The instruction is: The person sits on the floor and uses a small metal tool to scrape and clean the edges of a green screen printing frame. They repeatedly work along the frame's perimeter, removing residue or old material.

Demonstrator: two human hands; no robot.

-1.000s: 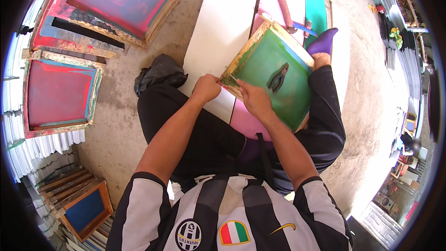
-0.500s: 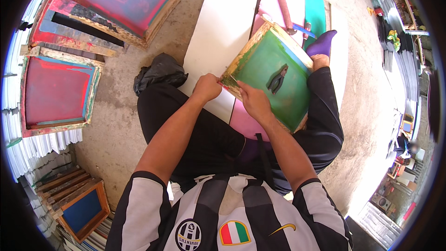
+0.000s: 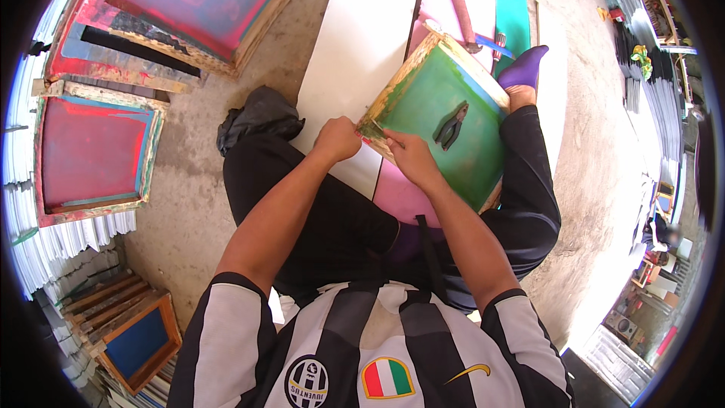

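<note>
A wooden screen printing frame [image 3: 404, 72] with green-stained mesh [image 3: 423, 132] lies slanted over my legs and the boards. My left hand [image 3: 337, 140] is closed in a fist at its near left corner, with the fingertips hidden. Close by, my right hand [image 3: 411, 157] is closed at the same corner, thumb and finger on the wooden edge; whether a small piece sits between them cannot be made out. Dark-handled pliers [image 3: 451, 127] rest on the mesh. Beyond the frame's far edge lie a hammer [image 3: 461, 11] and a screwdriver [image 3: 498, 51].
White and pink boards [image 3: 362, 23] spread under the frame, beside a teal panel [image 3: 513, 19]. A black plastic bag [image 3: 262, 122] sits by my left knee. Several more screen frames [image 3: 94, 151] stand at the left. My purple-socked foot [image 3: 522, 69] is near the far right corner.
My right hand has shifted very slightly left and up along the frame's corner. The left hand, frame and pliers stay nearly where they were.
</note>
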